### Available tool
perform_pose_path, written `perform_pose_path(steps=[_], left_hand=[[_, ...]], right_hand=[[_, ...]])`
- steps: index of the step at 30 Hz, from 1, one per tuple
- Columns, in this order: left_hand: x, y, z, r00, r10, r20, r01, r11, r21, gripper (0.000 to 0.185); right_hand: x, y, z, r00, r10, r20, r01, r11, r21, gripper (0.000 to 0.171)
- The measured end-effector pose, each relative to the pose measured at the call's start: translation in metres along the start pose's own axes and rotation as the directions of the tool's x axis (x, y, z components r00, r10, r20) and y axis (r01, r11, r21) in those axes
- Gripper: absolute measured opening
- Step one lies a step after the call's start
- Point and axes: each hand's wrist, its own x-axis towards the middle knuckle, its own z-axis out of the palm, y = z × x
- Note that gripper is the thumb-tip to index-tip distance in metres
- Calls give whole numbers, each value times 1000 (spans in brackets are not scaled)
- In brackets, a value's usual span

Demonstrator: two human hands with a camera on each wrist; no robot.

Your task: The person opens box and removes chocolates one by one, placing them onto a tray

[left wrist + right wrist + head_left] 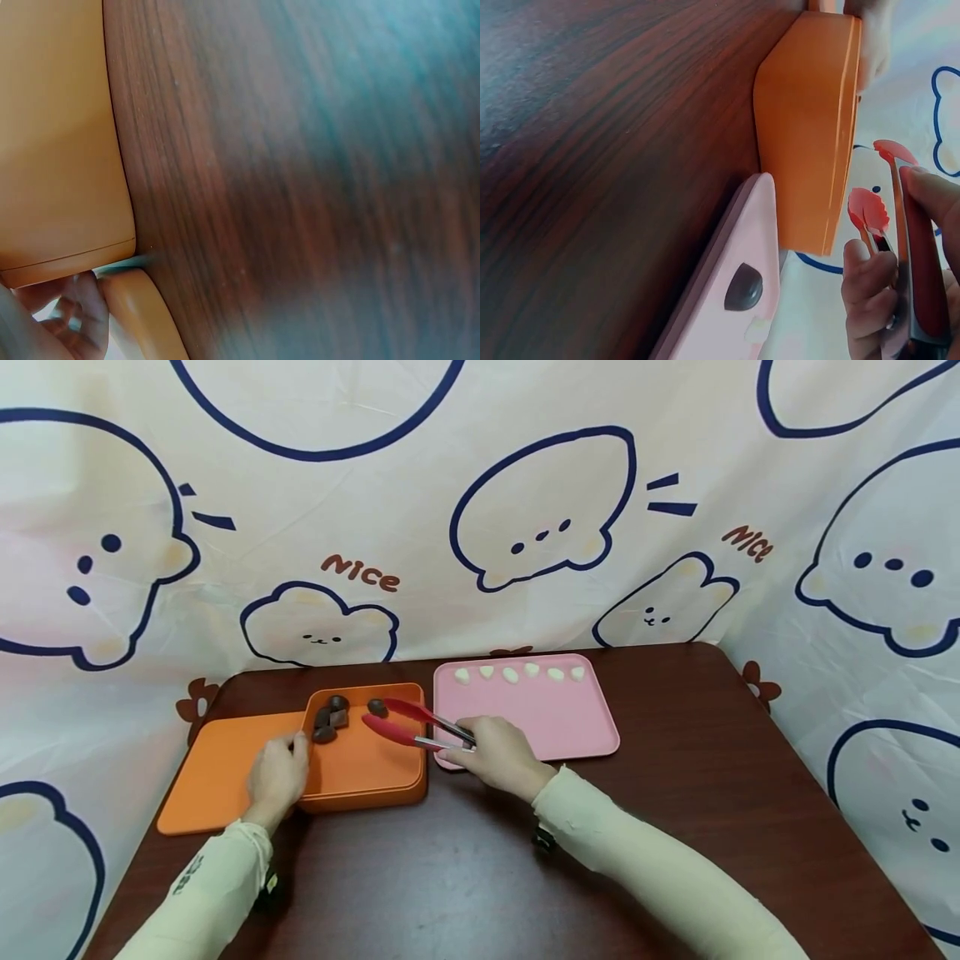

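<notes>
An orange box (367,777) holds several dark brown pieces (330,720) near its far left corner, and one more piece (377,707) lies apart to their right. My left hand (288,752) holds the box's left wall, thumb on the rim. My right hand (468,747) grips red tongs (408,724), whose jaws stand apart over the box around the lone piece. In the right wrist view the tongs (900,217) hang above the orange box (810,135), fingers (870,292) curled round the handle. A pink tray (562,727) carries a row of white pieces (517,674) along its far edge.
A flat orange lid (213,777) lies left of the box, seen also as the orange lid (142,315) by my fingers. One dark piece (743,286) sits on the pink tray (727,300) near its front left corner. The brown table (465,877) is walled by a printed cloth.
</notes>
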Motion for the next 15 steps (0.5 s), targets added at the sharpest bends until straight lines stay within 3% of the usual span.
perform_pose_path(steps=[8,15], left_hand=[[1,0,0,1000,-2,-1,2,1000,-2,55],[1,0,0,1000,-16,-5,16,1000,7,55]], right_hand=[[9,-17,9,997,-73,9,74,990,-123,33],[18,-37,15,996,-60,66,73,971,-227,41]])
